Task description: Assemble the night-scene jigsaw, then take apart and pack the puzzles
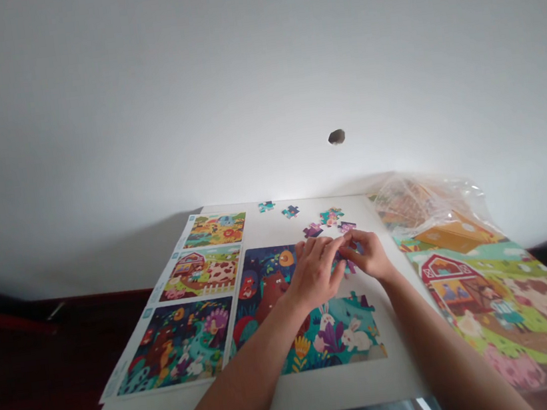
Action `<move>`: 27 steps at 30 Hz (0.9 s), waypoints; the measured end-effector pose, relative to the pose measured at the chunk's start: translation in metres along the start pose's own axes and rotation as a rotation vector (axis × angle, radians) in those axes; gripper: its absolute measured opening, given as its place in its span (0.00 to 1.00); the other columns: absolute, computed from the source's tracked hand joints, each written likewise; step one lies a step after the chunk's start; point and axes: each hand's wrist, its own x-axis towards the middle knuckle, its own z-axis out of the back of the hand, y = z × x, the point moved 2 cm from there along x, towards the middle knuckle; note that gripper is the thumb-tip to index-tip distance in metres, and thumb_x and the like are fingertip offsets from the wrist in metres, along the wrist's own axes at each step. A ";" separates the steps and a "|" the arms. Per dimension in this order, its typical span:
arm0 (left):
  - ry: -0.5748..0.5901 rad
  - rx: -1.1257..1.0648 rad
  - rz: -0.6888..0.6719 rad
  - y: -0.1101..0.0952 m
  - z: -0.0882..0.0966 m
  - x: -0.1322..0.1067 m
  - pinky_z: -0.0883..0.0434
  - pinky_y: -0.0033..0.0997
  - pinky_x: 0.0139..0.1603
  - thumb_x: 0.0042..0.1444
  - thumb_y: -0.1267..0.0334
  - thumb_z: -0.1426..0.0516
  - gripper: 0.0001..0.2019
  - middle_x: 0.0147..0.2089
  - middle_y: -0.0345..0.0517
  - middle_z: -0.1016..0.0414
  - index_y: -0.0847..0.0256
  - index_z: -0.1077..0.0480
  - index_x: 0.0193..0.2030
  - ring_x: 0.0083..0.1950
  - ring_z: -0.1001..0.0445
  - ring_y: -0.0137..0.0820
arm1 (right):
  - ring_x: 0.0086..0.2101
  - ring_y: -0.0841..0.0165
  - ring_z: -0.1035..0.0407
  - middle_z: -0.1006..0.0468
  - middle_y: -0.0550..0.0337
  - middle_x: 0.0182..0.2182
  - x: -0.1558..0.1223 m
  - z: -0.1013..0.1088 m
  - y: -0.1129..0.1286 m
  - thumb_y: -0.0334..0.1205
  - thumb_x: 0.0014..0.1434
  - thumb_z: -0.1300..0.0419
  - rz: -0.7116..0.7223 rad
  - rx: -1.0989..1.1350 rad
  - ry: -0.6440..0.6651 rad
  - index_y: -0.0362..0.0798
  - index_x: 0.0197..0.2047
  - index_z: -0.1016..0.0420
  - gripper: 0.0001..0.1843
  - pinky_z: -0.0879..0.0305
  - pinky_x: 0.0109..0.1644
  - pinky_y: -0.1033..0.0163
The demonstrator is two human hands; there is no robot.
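A partly assembled jigsaw puzzle (269,286) with a night forest scene of a bear and white rabbits lies on the white table. My left hand (315,270) rests over its upper middle, fingers stretched out and the thumb apart. Beside it, at the puzzle's upper right, my right hand (368,256) is closed in a pinch on a purple puzzle piece (351,267), partly hidden by the fingers. The fingertips of both hands meet or nearly meet. Just beyond them lie loose pieces, among them a purple piece (313,230) and a multicoloured group (331,216).
Two teal pieces (290,211) lie near the wall. On the left is a reference sheet (165,300) with three pictures. A farm puzzle (509,308) covers the right side, with a clear plastic bag (429,201) and an orange box (451,233) behind it.
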 end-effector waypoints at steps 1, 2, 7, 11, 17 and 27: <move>0.014 -0.001 -0.017 -0.003 -0.001 0.000 0.39 0.46 0.54 0.63 0.59 0.49 0.22 0.54 0.54 0.29 0.58 0.39 0.64 0.54 0.33 0.43 | 0.27 0.71 0.36 0.27 0.62 0.25 0.000 0.000 0.000 0.39 0.55 0.39 0.007 -0.001 0.005 0.45 0.30 0.27 0.06 0.39 0.34 0.66; 0.028 -0.004 -0.032 -0.005 -0.001 0.000 0.39 0.46 0.54 0.63 0.59 0.49 0.23 0.55 0.54 0.30 0.58 0.40 0.64 0.54 0.34 0.43 | 0.27 0.71 0.37 0.28 0.63 0.24 0.000 0.001 0.000 0.39 0.55 0.39 0.014 -0.007 0.015 0.45 0.30 0.27 0.06 0.40 0.33 0.66; 0.034 -0.011 0.023 0.011 -0.005 -0.001 0.39 0.44 0.53 0.65 0.62 0.51 0.17 0.51 0.51 0.27 0.57 0.35 0.59 0.52 0.32 0.41 | 0.25 0.72 0.39 0.28 0.63 0.23 0.002 0.008 -0.004 0.38 0.54 0.39 -0.002 -0.089 0.102 0.44 0.29 0.25 0.06 0.42 0.31 0.67; 0.037 -0.004 0.072 0.027 -0.008 -0.001 0.39 0.41 0.50 0.66 0.64 0.52 0.14 0.43 0.46 0.23 0.55 0.29 0.52 0.47 0.30 0.37 | 0.21 0.74 0.41 0.27 0.62 0.20 0.000 0.020 -0.015 0.40 0.52 0.36 -0.124 -0.128 0.182 0.43 0.30 0.22 0.08 0.46 0.24 0.68; 0.087 -0.055 0.038 0.029 -0.012 -0.001 0.40 0.39 0.49 0.64 0.62 0.47 0.10 0.42 0.44 0.20 0.55 0.26 0.47 0.46 0.29 0.37 | 0.18 0.71 0.32 0.25 0.60 0.19 -0.006 0.025 -0.020 0.45 0.50 0.34 -0.364 0.077 0.325 0.42 0.31 0.24 0.12 0.41 0.18 0.69; 0.242 -0.136 -0.021 0.027 -0.016 -0.002 0.38 0.35 0.47 0.64 0.60 0.46 0.10 0.38 0.43 0.20 0.55 0.23 0.43 0.44 0.30 0.34 | 0.19 0.71 0.30 0.24 0.60 0.20 -0.007 0.017 -0.018 0.42 0.50 0.36 -0.369 0.154 0.397 0.42 0.32 0.24 0.11 0.39 0.17 0.71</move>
